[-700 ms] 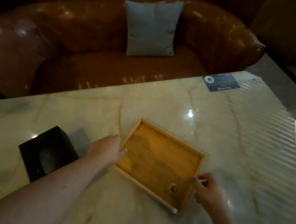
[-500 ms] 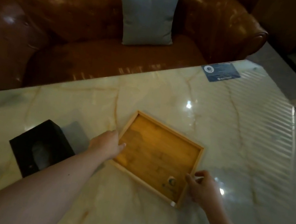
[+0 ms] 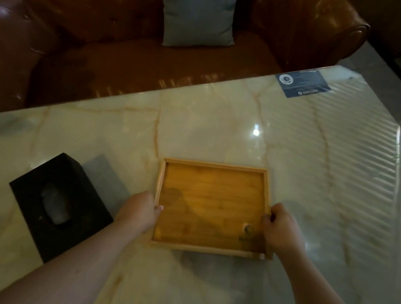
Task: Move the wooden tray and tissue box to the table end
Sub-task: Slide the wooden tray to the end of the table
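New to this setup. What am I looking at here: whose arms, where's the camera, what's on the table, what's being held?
No machine: a person's two bare arms, filmed by a wide-angle camera worn on their head, looking forward and down. The left hand and right hand each grip a side rim of the wooden tray, which looks empty apart from a small mark. To its left on the marble table stands a black tissue box, untouched. A blue card lies at the far corner. Behind the table is a brown leather sofa with a grey cushion.
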